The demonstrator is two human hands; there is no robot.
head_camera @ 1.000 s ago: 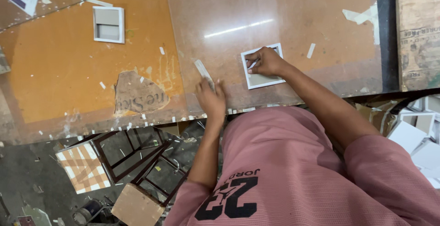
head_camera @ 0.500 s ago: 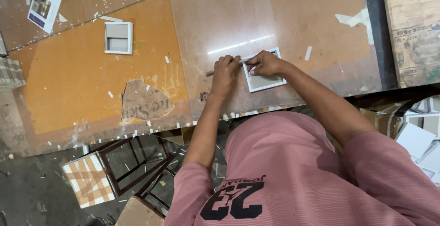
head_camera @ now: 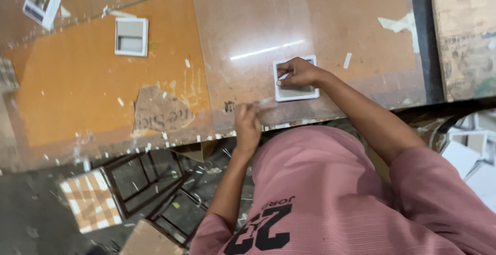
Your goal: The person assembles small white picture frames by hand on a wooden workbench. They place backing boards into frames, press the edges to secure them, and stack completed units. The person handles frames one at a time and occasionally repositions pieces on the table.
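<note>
Head view: a worn, glossy brown worktable (head_camera: pixel 330 22) carries a small white square frame (head_camera: pixel 295 93) with a grey centre, lying flat near the front edge. The right hand (head_camera: pixel 297 72) presses on it, fingers curled. The left hand (head_camera: pixel 248 122), just beside, pinches a blurred thin strip (head_camera: pixel 266 101).

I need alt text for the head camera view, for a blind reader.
A person's right hand presses on a small white frame on a worn workbench. The left hand is at the bench edge; a second white frame lies farther left.
</note>
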